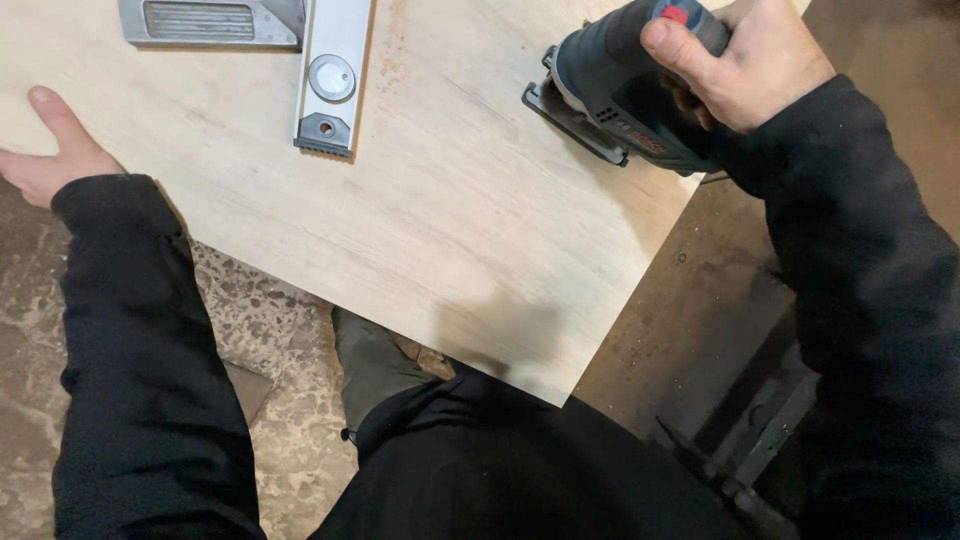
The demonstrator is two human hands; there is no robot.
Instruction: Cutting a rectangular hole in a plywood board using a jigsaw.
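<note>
A pale plywood board (440, 230) fills the upper middle of the head view, one corner pointing toward me. My right hand (745, 65) grips the handle of a dark blue jigsaw (615, 95) whose base plate rests on the board near its right edge. My left hand (50, 150) lies flat at the board's left edge, thumb stretched along the surface. Both arms wear black sleeves.
A grey metal spirit level (332, 75) lies on the board at the top, beside a grey metal square (210, 22). My shoe (375, 365) and dark trouser leg show below the board. Speckled floor lies at the left, brown floor and a dark metal frame (760, 440) at the right.
</note>
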